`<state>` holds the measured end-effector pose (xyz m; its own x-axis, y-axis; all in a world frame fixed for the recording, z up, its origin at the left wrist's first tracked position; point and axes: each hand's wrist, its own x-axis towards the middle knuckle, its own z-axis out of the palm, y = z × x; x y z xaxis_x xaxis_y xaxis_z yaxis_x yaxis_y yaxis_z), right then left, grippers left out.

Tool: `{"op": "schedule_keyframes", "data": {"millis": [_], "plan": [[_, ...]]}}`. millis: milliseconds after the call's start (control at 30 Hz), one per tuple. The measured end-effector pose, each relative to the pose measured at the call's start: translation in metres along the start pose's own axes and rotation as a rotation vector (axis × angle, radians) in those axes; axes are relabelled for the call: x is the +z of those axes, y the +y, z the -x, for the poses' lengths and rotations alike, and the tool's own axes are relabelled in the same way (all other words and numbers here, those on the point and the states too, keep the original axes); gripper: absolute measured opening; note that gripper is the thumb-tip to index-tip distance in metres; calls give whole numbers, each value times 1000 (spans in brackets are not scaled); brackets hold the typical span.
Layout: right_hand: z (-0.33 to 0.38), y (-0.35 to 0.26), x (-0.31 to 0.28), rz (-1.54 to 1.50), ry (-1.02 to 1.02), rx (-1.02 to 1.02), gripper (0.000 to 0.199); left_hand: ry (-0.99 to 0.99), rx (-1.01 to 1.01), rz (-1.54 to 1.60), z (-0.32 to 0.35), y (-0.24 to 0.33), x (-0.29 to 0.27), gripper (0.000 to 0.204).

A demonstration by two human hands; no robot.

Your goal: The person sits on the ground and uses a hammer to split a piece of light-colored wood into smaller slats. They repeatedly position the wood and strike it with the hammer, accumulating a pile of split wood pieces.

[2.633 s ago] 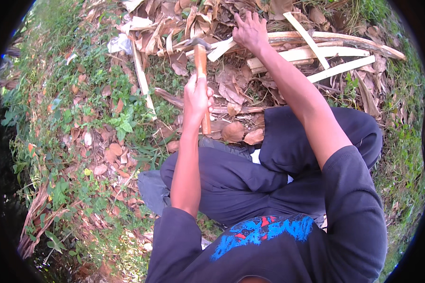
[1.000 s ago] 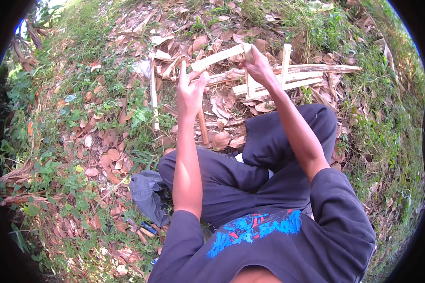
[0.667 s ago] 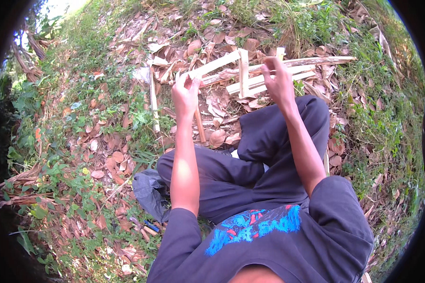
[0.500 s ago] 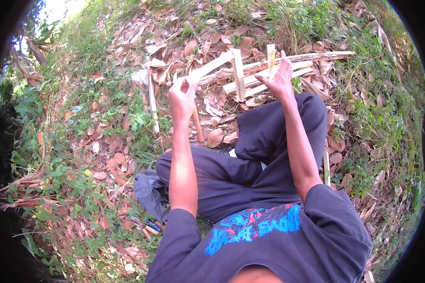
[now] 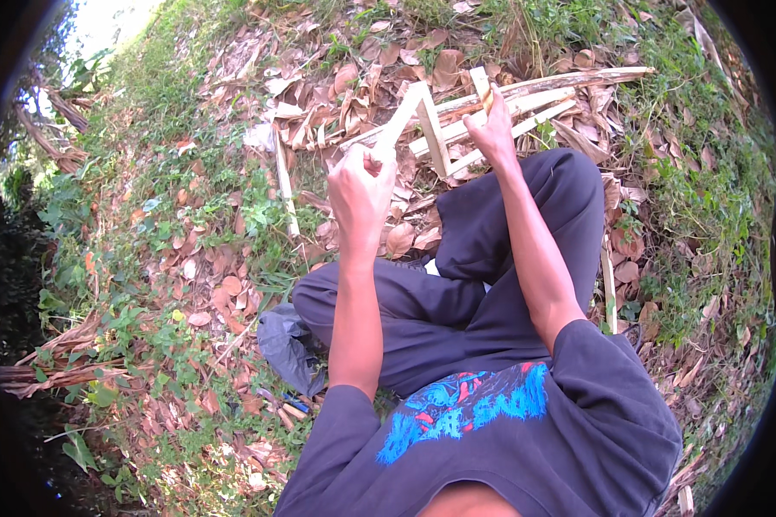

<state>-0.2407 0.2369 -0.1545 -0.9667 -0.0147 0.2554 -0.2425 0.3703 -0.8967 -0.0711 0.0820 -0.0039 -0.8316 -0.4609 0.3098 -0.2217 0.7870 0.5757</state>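
One head-worn fisheye cam — that's your only view
It looks steeply down from your head onto your lap and the leaf-strewn ground [image 5: 190,284] ahead — close up, edges curving at the rim.

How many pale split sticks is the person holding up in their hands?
2: one slanted stick gripped by the left hand, one short upright stick in the right hand. More lie on the ground behind.

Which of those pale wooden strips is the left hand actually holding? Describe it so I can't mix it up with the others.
Start at the bundle of long pale split-wood strips lying on the dry brown leaves beyond the knees. Nearer than that pile, the left hand grips a flat pale wooden strip. Unlike the strips lying flat, it is lifted off the ground and slants up and to the right from the fist.
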Motion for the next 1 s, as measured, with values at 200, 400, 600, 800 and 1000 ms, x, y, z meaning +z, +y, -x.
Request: {"op": "schedule_keyframes", "data": {"millis": [200,400,600,800,1000], "plan": [[1,13,-4,-8,-61,50,59,-56,-16,-13,10,28,23,26],[4,24,-6,-38,-57,53,49,-209,143,156,5,69,64,30],[3,22,-7,-29,-41,51,43,-523,237,269,-26,41,33,34],[2,16,-16,-48,-76,68,43,-380,759,107,-65,0,58,32],[-2,11,-23,-224,-41,56,47,-471,652,116,-87,8,73,31]]}}
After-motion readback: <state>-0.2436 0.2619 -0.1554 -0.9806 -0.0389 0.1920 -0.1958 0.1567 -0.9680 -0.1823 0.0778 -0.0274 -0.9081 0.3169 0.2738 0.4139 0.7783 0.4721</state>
